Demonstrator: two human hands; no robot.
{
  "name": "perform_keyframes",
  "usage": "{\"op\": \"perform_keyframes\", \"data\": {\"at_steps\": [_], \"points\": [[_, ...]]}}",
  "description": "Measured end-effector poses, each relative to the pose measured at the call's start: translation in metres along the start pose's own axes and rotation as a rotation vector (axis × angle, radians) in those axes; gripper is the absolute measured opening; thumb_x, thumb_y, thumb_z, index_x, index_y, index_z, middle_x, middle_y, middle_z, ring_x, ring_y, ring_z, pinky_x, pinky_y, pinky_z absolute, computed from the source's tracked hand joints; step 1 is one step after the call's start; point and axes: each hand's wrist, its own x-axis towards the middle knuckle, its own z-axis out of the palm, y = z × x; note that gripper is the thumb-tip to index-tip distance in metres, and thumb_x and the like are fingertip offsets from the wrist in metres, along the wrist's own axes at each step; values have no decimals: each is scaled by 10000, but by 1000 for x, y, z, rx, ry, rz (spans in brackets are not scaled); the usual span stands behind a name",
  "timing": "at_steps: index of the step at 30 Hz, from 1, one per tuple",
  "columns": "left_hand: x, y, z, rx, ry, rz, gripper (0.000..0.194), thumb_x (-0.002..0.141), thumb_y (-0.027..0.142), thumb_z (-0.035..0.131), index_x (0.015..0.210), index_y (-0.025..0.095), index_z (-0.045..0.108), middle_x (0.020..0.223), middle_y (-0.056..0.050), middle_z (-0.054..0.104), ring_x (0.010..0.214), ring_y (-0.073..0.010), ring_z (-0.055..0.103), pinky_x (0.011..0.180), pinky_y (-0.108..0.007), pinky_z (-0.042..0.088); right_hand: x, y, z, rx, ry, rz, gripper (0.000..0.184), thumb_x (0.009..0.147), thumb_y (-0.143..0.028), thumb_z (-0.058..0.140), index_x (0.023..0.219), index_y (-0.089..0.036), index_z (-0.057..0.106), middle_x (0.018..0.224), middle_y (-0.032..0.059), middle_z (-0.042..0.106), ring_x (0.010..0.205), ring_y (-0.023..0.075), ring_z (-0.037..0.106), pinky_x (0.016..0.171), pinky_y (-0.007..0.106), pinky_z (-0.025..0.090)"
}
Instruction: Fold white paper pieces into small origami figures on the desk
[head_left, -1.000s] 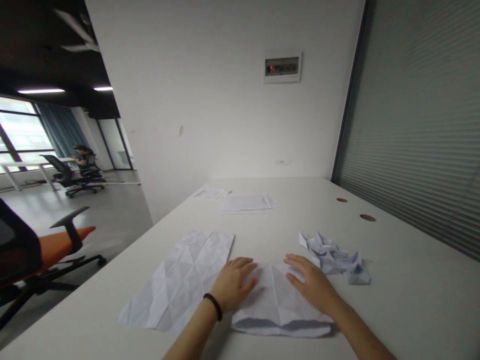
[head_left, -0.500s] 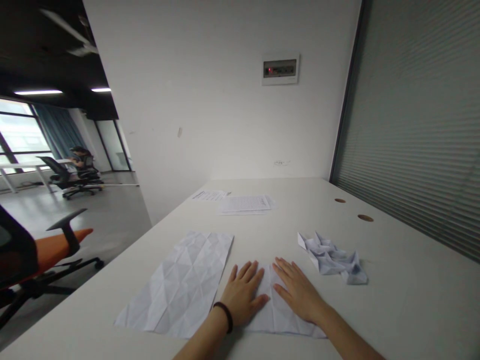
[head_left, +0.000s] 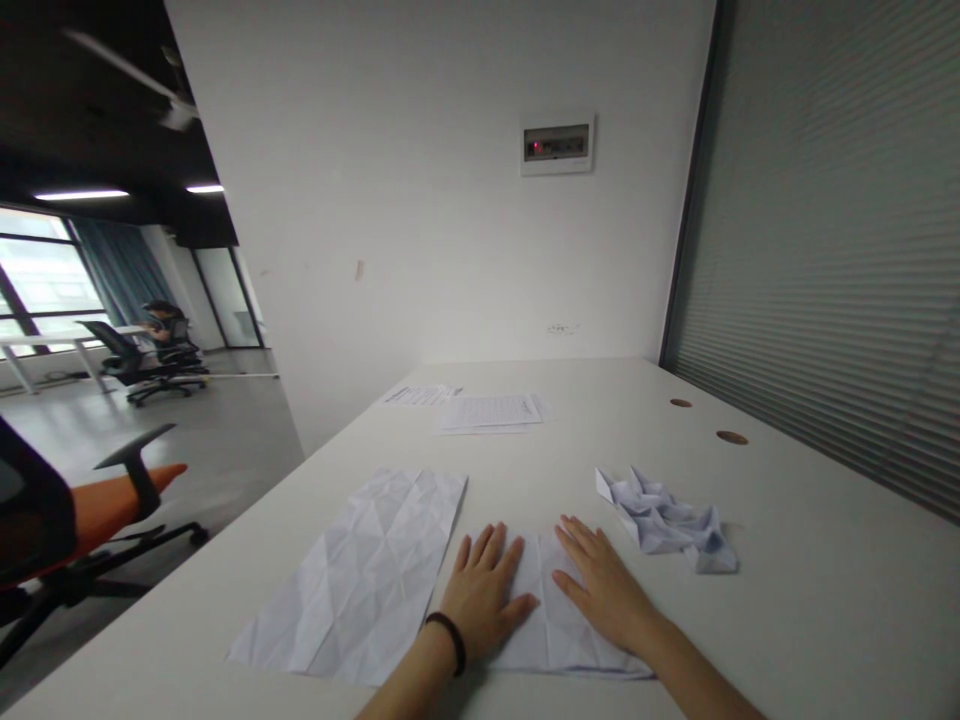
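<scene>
My left hand (head_left: 484, 596) lies flat with fingers stretched out on the left part of a folded white paper (head_left: 553, 628) near the front edge of the white table (head_left: 810, 600). A black band circles that wrist. My right hand (head_left: 604, 584) presses flat on the same paper's right part, fingers spread. To the left of my hands a creased, unfolded white sheet (head_left: 367, 565) lies flat. To the right a crumpled folded paper shape (head_left: 667, 520) sits on the table, apart from my right hand.
Printed sheets (head_left: 491, 411) lie further back on the table. Two round cable holes (head_left: 731, 437) are near the right wall of slatted panels. An orange and black office chair (head_left: 82, 510) stands left of the table. A person sits far off at the left.
The folded paper was puffed up with an open front edge; it now lies flat. Both hands drew closer together and nearer me, pressing it down.
</scene>
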Motion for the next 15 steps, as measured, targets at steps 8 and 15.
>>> {"op": "perform_keyframes", "data": {"at_steps": [8,15], "points": [[-2,3,0,24,-1,-30,671,807,599,288,1334,185,247,1397,-152,166,1277,-298,102,1013,-496,114,-4,-1,5,-49,-25,-43,646,837,-562,194,1334,-151,227,1417,95,162,1302,224,102,1060,464,94],[1,0,-1,-3,20,-114,673,797,556,368,1320,141,287,1383,-187,202,1275,-309,115,1019,-454,148,0,4,4,-51,11,42,629,808,-546,331,1322,-188,273,1408,110,219,1295,240,145,1052,436,143]]}}
